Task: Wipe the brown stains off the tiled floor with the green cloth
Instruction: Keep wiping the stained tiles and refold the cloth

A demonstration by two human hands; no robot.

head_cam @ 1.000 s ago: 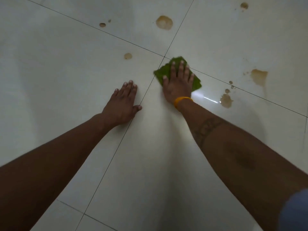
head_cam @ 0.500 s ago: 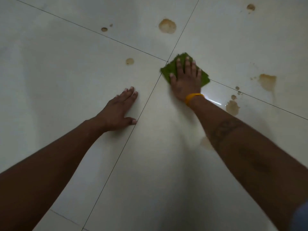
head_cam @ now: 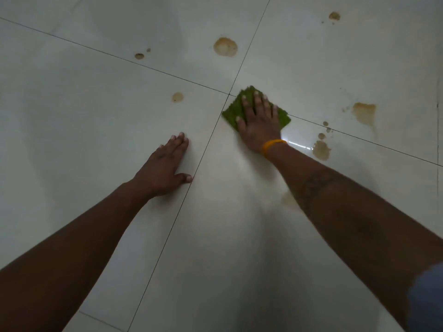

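Observation:
My right hand [head_cam: 260, 123] lies flat with straight fingers on the green cloth [head_cam: 233, 110], pressing it to the pale tiled floor [head_cam: 96, 116] just right of where the grout lines cross. My left hand [head_cam: 165, 164] rests flat on the tile to the left, fingers straight, holding nothing. Brown stains lie around: a large round stain [head_cam: 225, 46] beyond the cloth, a small spot [head_cam: 177, 97] left of it, a blotch [head_cam: 321, 149] right of my wrist, a bigger patch [head_cam: 364, 112] farther right, and a faint stain [head_cam: 287, 200] partly hidden by my right forearm.
Smaller brown spots sit at the far left [head_cam: 139, 56] and far top right [head_cam: 334, 16]. A bright glare [head_cam: 297, 144] reflects off the wet tile beside my orange wristband [head_cam: 272, 146]. Dark grout lines [head_cam: 182, 202] divide the large tiles.
My right hand has drawn the cloth slightly back toward me along the grout crossing. The view has shifted a little. My left hand stays planted on the tile.

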